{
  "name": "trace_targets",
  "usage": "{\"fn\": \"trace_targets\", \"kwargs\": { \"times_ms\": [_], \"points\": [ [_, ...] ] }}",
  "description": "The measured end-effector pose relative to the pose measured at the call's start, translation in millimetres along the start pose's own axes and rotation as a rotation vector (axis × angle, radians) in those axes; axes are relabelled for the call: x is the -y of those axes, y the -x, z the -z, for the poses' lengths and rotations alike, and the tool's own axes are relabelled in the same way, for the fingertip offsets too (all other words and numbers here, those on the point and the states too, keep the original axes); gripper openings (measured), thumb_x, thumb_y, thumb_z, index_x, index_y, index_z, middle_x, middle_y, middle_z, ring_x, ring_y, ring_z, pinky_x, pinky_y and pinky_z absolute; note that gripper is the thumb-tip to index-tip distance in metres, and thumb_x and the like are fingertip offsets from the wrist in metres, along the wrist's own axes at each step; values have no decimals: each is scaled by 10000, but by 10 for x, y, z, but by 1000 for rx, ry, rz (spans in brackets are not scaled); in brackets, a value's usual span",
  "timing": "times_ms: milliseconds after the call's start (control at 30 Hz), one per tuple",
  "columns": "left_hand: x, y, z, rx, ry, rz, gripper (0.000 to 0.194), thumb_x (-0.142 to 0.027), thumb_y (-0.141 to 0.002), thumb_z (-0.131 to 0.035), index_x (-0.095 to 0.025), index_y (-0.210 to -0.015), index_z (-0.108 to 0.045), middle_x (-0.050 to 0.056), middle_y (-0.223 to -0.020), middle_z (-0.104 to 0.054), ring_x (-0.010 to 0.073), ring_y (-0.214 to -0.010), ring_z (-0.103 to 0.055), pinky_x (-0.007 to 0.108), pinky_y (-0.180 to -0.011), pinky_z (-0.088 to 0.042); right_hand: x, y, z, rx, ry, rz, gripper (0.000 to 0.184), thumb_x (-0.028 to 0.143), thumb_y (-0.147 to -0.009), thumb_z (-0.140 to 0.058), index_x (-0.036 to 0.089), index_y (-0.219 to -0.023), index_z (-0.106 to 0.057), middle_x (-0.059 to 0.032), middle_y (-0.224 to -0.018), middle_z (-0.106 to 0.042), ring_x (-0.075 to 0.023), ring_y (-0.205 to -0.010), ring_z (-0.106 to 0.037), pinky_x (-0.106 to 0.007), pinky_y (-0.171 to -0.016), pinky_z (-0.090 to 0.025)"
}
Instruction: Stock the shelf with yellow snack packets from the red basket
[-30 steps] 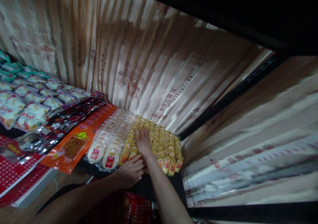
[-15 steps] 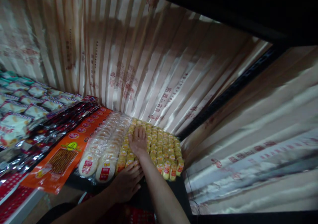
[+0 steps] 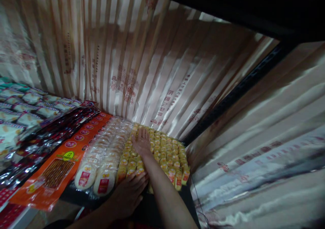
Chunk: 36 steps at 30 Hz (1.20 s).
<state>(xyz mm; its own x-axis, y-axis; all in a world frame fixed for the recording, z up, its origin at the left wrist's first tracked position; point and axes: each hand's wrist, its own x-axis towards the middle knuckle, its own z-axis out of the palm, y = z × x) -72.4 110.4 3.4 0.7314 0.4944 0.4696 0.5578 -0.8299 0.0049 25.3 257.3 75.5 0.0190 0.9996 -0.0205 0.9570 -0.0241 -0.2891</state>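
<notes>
Rows of small yellow snack packets (image 3: 165, 154) lie on a display shelf against a striped foil backing. My right hand (image 3: 142, 141) lies flat on top of them near their left column, fingers stretched forward. My left hand (image 3: 129, 195) presses against the front ends of the yellow packets at the shelf's front edge, fingers spread and holding nothing. To the left of the yellow packets lie rows of round pale snacks in clear wrappers (image 3: 106, 158).
Orange packets (image 3: 58, 164) lie left of the pale snacks, then dark red shiny packets (image 3: 33, 147) and white-and-green ones (image 3: 22, 110). The striped foil wall (image 3: 142, 69) closes the back and a foil panel (image 3: 254, 154) the right side. A dark beam (image 3: 228, 5) runs overhead.
My right hand has slid a little further back over the yellow packets. My left hand stays pressed at their front ends. The view has dropped and drifted slightly.
</notes>
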Motion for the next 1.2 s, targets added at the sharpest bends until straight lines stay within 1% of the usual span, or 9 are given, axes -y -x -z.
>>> {"fn": "trace_targets", "kwargs": {
  "times_ms": [267, 400, 500, 567, 633, 733, 800, 900, 1200],
  "points": [
    [28, 24, -85, 8, -50, -22, 505, -286, -948, -328, -174, -1437, -267, 3, -1491, -304, 155, -1385, -182, 339, -1155, 32, 8, -183, -113, 24, 7, 3, 722, 492, -915, -253, 17, -1448, -142, -165, -1515, -126, -255, -1412, -72, -419, -1143, -53],
    [15, 14, -60, 20, -39, -8, 506, -273, -946, -323, -167, -1437, -264, 13, -1494, -296, 164, -1385, -186, 347, -1156, 2, 18, -87, 35, -96, -80, 74, 642, 447, -937, -250, 27, -1422, -265, -156, -1505, -191, -244, -1408, -106, -405, -1146, -70],
    [6, -4, -40, 65, -5, -17, 501, -272, -941, -331, -155, -1427, -285, 34, -1475, -335, 174, -1371, -226, 356, -1152, -50, -81, 211, 131, -365, -192, 79, 588, 410, -948, -233, 48, -1400, -334, -141, -1514, -187, -226, -1412, -83, -395, -1148, -96],
    [3, -20, -30, 106, 28, -16, 489, -277, -929, -358, -149, -1401, -335, 53, -1430, -407, 184, -1347, -280, 366, -1145, -99, -231, 548, 89, -561, -280, 38, 568, 390, -952, -205, 67, -1403, -328, -137, -1510, -212, -211, -1410, -103, -411, -1135, -170],
    [4, -33, -18, 123, 46, -16, 479, -275, -917, -379, -147, -1379, -371, 66, -1404, -440, 196, -1341, -299, 381, -1136, -133, -430, 957, -49, -678, -315, 41, 547, 394, -944, -247, 80, -1376, -364, -160, -1493, -247, -222, -1397, -163, -443, -1104, -243],
    [8, -37, 3, 79, 25, -41, 471, -241, -917, -359, -145, -1379, -369, 72, -1456, -364, 202, -1372, -245, 397, -1130, -147, -742, 1554, -363, -808, -303, 13, 423, 368, -925, -355, 113, -1215, -528, -178, -1334, -459, -247, -1284, -369, -447, -1036, -332],
    [11, -28, 15, 47, 4, -66, 462, -213, -919, -340, -137, -1373, -375, 80, -1473, -332, 198, -1380, -229, 394, -1126, -164, -903, 1843, -570, -820, -291, -23, 341, 372, -913, -407, 156, -1081, -609, -145, -1132, -576, -229, -1112, -506, -401, -952, -405],
    [8, -12, 28, 7, -12, -92, 447, -184, -914, -342, -119, -1351, -405, 99, -1451, -367, 195, -1369, -262, 383, -1114, -215, -1022, 2037, -773, -752, -269, -20, 304, 388, -900, -435, 201, -990, -657, -111, -1001, -587, -211, -974, -549, -351, -857, -455],
    [-23, -5, 53, -10, -64, -99, 394, -214, -925, -362, -131, -1290, -481, 78, -1369, -486, 209, -1328, -344, 393, -1093, -252, -963, 1895, -814, -745, -333, 148, 309, 255, -914, -404, 201, -1082, -657, -82, -885, -540, -160, -821, -552, -299, -765, -499]
  ]
}}
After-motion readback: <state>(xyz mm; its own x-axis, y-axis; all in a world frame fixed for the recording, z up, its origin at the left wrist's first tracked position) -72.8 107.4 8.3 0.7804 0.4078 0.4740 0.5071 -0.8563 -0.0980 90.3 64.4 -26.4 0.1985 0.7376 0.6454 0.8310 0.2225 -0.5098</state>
